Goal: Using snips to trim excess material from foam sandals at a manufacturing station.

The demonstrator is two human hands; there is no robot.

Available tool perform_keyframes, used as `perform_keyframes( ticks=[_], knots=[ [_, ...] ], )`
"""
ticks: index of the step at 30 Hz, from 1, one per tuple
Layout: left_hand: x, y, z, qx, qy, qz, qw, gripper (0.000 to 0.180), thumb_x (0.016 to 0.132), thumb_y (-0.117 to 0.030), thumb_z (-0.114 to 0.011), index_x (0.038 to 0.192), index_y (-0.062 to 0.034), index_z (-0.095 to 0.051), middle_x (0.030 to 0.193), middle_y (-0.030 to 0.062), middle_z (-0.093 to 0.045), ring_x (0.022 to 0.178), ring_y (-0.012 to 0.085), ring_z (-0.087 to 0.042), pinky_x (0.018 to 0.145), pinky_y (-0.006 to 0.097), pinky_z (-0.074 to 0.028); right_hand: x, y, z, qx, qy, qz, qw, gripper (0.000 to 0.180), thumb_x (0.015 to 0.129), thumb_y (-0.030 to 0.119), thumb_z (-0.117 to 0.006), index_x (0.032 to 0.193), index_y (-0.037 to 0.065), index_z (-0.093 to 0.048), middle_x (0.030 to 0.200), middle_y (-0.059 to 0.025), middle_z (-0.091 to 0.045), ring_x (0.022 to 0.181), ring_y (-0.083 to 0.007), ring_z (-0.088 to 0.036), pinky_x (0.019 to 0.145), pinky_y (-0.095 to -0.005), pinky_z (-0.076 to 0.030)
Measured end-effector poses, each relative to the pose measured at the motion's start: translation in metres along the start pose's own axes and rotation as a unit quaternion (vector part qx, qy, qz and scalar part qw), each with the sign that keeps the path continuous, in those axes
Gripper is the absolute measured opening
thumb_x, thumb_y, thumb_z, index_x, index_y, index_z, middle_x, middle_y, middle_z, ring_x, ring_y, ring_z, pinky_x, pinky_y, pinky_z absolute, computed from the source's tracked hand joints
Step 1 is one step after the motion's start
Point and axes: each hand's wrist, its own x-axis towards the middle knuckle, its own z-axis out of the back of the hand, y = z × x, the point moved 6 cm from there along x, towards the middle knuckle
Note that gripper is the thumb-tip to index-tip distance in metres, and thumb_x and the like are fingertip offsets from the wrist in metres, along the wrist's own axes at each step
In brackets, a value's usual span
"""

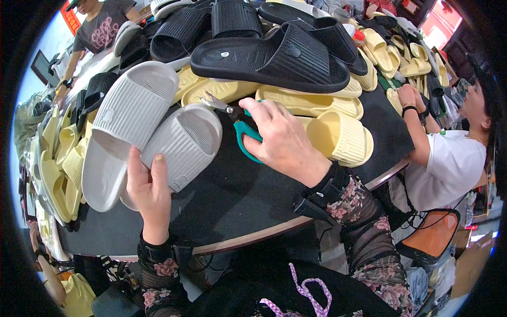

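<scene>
From my end: my left hand (149, 190) is closed around the near edges of two gray slippers, thumb on the right-hand gray slipper (185, 158), index finger by the strap of the left-hand gray slipper (132, 108). Both tilt over the left part of the dark table (237, 201), overlapping; other fingertips hidden. My right hand (282, 137) is wrapped around a teal-handled cutter (246, 132), metal tips pointing far left, just beyond the right-hand slipper's far end. Can't tell if the tips touch anything.

Far middle: black slippers (285, 58) piled on yellow slippers (314, 103). One yellow slipper (343, 140) sits just right of my right hand. More yellow slippers at left and far right. Co-worker in white (449, 164) on the right, hands near yellow slippers; another person in dark gray (105, 29), far left. Orange chair (430, 232), near right.
</scene>
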Motion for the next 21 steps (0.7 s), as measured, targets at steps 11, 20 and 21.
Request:
perform_keyframes(
  ticks=[11,20,21],
  knots=[
    [0.0,0.0,-0.003,-0.056,-0.012,-0.03,0.998,0.051,0.087,-0.001,-0.057,0.129,0.0157,-0.034,0.118,0.0185,-0.052,0.103,0.0172,-0.053,0.089,0.027,-0.041,-0.005,0.008,-0.008,-0.072,0.041,0.017,0.996,0.054,0.072,0.016,-0.069,0.119,0.002,-0.048,0.094,-0.0135,-0.052,0.089,-0.0304,-0.053,0.077,-0.0385,-0.046],
    [-0.002,-0.001,-0.007,0.069,0.032,0.088,0.993,0.055,0.085,0.0,-0.061,0.13,0.0165,-0.034,0.114,0.0161,-0.053,0.099,0.0151,-0.053,0.085,0.024,-0.042,-0.007,0.005,-0.015,-0.133,0.049,0.033,0.989,0.05,0.073,0.017,-0.068,0.118,0.003,-0.049,0.091,-0.0111,-0.051,0.084,-0.0268,-0.053,0.074,-0.0365,-0.046],
    [-0.002,-0.002,-0.009,0.052,0.027,0.05,0.997,0.055,0.085,0.0,-0.061,0.13,0.0161,-0.034,0.112,0.0146,-0.053,0.096,0.0136,-0.053,0.082,0.022,-0.043,-0.008,0.004,-0.017,-0.148,0.058,0.033,0.987,0.05,0.073,0.017,-0.068,0.117,0.003,-0.049,0.09,-0.0105,-0.05,0.083,-0.0261,-0.053,0.073,-0.036,-0.046]
  ],
)
